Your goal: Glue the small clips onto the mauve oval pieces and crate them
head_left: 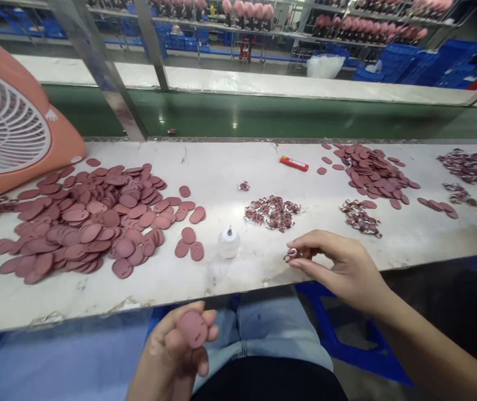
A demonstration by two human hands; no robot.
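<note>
In my left hand (175,348), just off the table's front edge, is a dark pink oval piece (192,329) with small slots, held between thumb and fingers. My right hand (338,264) pinches a small brown-and-white bow-like piece (291,254) above the table. Behind that hand lies a pile of similar bow-like pieces (274,213), with a single one (244,186) apart from it. Between my hands stands a small clear bottle (229,244) with a white top and a dark tip. A large heap of pink ovals (92,217) spreads over the left side.
An orange fan (60,131) stands at the far left. A red packet (294,163) lies toward the back. More ovals (374,170) and bow-like pieces (474,166) are heaped at right. Beyond runs a green belt (238,114) with metal posts (108,83). Part of another person shows at right.
</note>
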